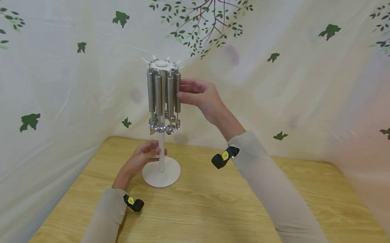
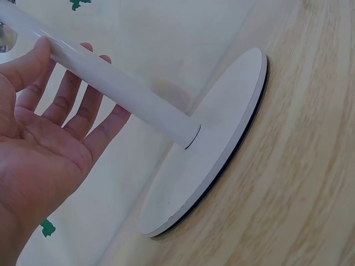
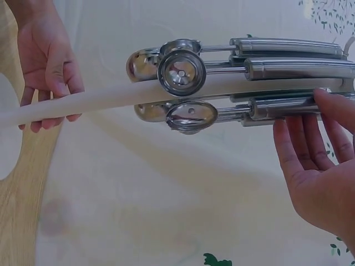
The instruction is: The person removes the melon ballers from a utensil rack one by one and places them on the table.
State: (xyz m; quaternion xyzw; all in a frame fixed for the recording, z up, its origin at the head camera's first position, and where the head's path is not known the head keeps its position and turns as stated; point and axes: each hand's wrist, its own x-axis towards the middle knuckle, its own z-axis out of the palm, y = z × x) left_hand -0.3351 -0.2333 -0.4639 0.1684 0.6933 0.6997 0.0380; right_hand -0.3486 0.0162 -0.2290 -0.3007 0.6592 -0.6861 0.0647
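Note:
A white stand [image 1: 162, 144] rises upright from a round white base [image 1: 168, 179] on the table. Around its top hang several metal kitchen utensils [image 1: 159, 98], their silver handles up and small shiny rounded heads [image 3: 182, 73] down; the exact kind of each is unclear. Low on the stand, my left hand [image 1: 141, 157] holds the white pole [image 2: 122, 91], thumb on one side and fingers behind it. Higher up, my right hand [image 1: 203, 100] pinches one utensil's handle [image 3: 285, 106] between thumb and fingers on the right side of the cluster.
The wooden table [image 1: 228, 208] extends in front and to the right of the stand. Behind it hangs a pale curtain [image 1: 257, 97] printed with branches and green birds. Each wrist wears a small black camera, one of them [image 1: 225, 157] over the right sleeve.

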